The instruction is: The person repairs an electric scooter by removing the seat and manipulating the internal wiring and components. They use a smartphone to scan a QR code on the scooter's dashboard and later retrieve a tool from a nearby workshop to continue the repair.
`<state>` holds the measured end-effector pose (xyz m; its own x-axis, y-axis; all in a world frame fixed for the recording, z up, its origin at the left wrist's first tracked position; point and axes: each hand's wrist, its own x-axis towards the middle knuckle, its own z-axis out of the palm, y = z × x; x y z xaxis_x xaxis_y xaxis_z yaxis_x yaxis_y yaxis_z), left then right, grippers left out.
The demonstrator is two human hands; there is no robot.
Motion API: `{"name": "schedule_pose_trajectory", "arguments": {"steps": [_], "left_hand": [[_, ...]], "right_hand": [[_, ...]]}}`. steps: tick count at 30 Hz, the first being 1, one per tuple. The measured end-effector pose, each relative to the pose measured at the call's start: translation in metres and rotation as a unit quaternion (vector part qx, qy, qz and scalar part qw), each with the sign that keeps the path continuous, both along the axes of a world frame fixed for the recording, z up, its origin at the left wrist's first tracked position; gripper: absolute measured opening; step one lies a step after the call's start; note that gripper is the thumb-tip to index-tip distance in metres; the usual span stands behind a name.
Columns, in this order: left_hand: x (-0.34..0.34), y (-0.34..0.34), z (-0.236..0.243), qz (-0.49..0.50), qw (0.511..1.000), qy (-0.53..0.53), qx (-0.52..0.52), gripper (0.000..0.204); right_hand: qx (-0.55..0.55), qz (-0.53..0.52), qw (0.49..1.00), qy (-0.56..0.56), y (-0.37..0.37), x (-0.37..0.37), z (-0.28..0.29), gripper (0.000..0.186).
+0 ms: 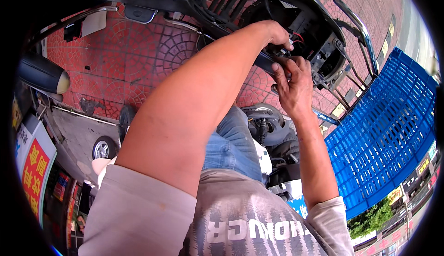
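Observation:
My left hand [278,35] reaches into the opened rear body of a scooter [323,13]. Its fingers are bent together beside thin red wires [298,37], with a small pale piece at the fingertips too small to name. Just below it, my right hand [294,82] is at the dark rim of the same opening, thumb and fingers curled toward each other. What lies between those fingers is hidden. Black plastic panels and a dark cavity surround both hands.
A large blue plastic basket [384,131] stands at the right beside a chrome rail [358,22]. Behind my legs is another scooter [270,122]. A small wheel [104,148] and a sign board [37,172] are at the left. Red paving [138,52] lies below.

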<state>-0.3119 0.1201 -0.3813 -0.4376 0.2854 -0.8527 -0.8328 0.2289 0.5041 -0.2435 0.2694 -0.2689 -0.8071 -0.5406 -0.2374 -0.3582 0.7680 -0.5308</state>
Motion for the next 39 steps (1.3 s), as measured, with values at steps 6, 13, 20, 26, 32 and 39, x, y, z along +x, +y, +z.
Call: {"name": "schedule_pose_trajectory", "arguments": {"steps": [6,13,20,26,32,39], "left_hand": [[-0.001,0.007,-0.015,0.003,1.000,0.004,-0.025,0.037],[0.004,0.002,-0.008,0.007,0.999,0.005,-0.047,0.032],[0.001,-0.008,-0.016,-0.011,0.999,-0.036,0.024,0.027],[0.008,-0.007,-0.008,0.056,0.998,-0.006,-0.035,0.035],[0.015,-0.007,-0.020,0.112,0.994,0.009,-0.006,0.032],[0.017,-0.006,-0.022,0.100,0.994,0.040,-0.018,0.042]], "right_hand": [[-0.014,-0.008,1.000,-0.014,0.000,-0.006,-0.003,0.024],[0.011,-0.014,0.999,-0.041,-0.004,-0.031,-0.012,0.036],[0.016,0.030,0.999,-0.004,-0.014,-0.027,-0.007,0.030],[0.017,0.019,0.999,0.024,-0.012,-0.009,-0.009,0.027],[-0.055,-0.037,0.997,0.030,-0.010,-0.007,0.008,0.027],[-0.076,-0.148,0.986,0.025,-0.015,-0.044,0.079,0.025]]}}
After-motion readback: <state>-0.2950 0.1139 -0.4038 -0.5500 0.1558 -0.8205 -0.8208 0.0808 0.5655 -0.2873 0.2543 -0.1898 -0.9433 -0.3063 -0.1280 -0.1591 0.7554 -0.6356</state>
